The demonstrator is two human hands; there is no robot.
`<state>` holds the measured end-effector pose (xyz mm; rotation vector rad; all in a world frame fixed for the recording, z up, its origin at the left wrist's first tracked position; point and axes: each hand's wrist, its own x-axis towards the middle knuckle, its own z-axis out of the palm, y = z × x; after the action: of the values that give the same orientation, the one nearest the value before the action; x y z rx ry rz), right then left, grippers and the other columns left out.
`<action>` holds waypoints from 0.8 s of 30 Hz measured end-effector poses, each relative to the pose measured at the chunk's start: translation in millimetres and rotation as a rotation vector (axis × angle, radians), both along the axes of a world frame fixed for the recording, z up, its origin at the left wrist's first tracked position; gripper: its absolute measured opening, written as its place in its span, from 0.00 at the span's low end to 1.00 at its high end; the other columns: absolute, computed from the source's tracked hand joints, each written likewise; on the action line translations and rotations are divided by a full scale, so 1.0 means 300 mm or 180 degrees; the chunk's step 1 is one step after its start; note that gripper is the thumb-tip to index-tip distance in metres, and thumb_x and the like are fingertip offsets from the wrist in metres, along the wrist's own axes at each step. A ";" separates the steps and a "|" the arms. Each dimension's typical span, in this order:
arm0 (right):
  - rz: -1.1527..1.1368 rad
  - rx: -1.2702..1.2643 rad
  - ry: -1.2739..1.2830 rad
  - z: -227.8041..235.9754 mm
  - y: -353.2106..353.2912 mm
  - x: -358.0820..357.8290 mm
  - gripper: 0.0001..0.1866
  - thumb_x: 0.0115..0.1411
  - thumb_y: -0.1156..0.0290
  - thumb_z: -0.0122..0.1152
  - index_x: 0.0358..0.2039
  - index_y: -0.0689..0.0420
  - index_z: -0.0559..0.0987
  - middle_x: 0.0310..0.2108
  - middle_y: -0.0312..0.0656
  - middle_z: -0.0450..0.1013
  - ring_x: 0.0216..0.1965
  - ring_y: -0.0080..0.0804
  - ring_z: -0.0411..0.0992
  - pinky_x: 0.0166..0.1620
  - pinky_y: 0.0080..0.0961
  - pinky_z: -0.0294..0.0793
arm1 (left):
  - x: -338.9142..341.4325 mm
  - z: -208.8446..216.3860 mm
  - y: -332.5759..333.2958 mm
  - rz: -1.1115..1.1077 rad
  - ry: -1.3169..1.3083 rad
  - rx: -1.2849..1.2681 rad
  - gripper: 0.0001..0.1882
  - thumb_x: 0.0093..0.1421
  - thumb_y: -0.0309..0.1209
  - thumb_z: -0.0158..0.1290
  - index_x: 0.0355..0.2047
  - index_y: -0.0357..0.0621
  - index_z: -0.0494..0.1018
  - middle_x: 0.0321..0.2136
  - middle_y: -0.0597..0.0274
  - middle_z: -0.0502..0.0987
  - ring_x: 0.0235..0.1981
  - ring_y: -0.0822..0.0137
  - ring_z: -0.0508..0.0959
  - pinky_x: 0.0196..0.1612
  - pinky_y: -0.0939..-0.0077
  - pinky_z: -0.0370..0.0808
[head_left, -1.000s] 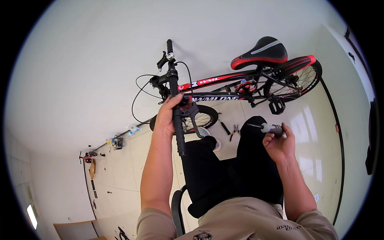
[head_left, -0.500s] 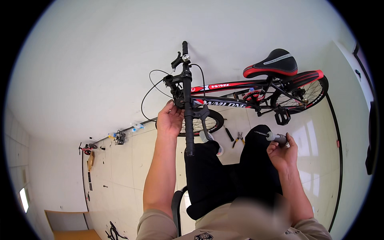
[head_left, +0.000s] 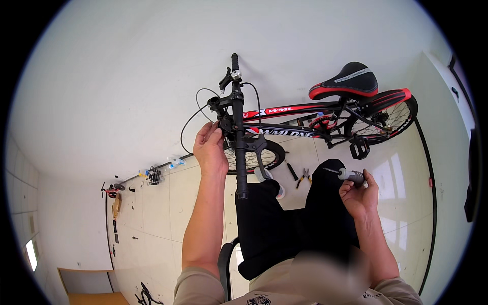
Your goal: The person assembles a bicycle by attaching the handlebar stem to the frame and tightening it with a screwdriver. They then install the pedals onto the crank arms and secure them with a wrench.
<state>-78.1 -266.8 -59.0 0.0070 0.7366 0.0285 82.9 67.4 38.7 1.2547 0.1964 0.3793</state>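
A black and red bicycle (head_left: 284, 133) stands in front of me with its handlebar (head_left: 238, 152) nearest my left side. My left hand (head_left: 211, 150) reaches up to the front of the stem, fingers curled against a small round black part (head_left: 225, 124) there. Its kind is too small to tell, and my fingertips partly cover it. Above my right knee, my right hand (head_left: 360, 197) grips a screwdriver (head_left: 351, 175) by its grey handle, shaft pointing left, away from the bicycle. Brake cables (head_left: 185, 127) loop out left of the stem.
Pliers with yellow and black handles (head_left: 304, 178) and a black-handled tool (head_left: 292, 171) lie on the tiled floor beyond my knees. A roll of tape (head_left: 280, 191) is partly hidden by my leg. A wire basket (head_left: 153, 176) and other bicycle parts sit along the left wall.
My left hand has shifted slightly up and left, its fingers now bent over the round black part. The right hand with the screwdriver has stayed put.
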 end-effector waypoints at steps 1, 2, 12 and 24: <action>-0.0010 0.0007 0.0013 0.001 -0.001 0.000 0.15 0.67 0.57 0.52 0.31 0.57 0.69 0.27 0.39 0.67 0.26 0.30 0.64 0.30 0.26 0.66 | -0.001 -0.003 -0.003 0.0028 -0.0013 0.0041 0.20 0.58 0.14 0.54 0.51 0.31 0.67 0.49 0.46 0.76 0.48 0.60 0.78 0.52 0.67 0.76; -0.0009 0.0009 0.0018 0.004 0.000 0.001 0.15 0.67 0.57 0.52 0.31 0.57 0.69 0.27 0.39 0.67 0.26 0.30 0.64 0.30 0.26 0.66 | 0.000 -0.007 0.003 -0.0002 0.0038 -0.0031 0.20 0.58 0.15 0.54 0.52 0.31 0.67 0.48 0.47 0.76 0.47 0.60 0.78 0.52 0.67 0.76; 0.0015 -0.0002 -0.0032 -0.004 -0.003 -0.001 0.13 0.66 0.58 0.54 0.32 0.55 0.70 0.28 0.37 0.68 0.27 0.29 0.66 0.30 0.25 0.67 | 0.002 -0.072 0.031 -0.0588 0.0577 -0.0478 0.14 0.68 0.28 0.46 0.52 0.37 0.68 0.44 0.54 0.78 0.46 0.60 0.78 0.54 0.64 0.74; -0.0009 0.0038 -0.0008 0.005 -0.006 -0.001 0.15 0.67 0.57 0.52 0.31 0.57 0.69 0.27 0.39 0.67 0.27 0.30 0.64 0.31 0.27 0.66 | 0.015 -0.148 -0.013 -0.1009 0.1388 -0.0799 0.12 0.69 0.28 0.44 0.49 0.34 0.69 0.37 0.49 0.80 0.33 0.62 0.82 0.36 0.67 0.83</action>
<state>-78.5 -268.5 -57.4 0.0194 0.7338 0.0303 87.3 63.4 -5.7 1.0835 0.3970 -0.1932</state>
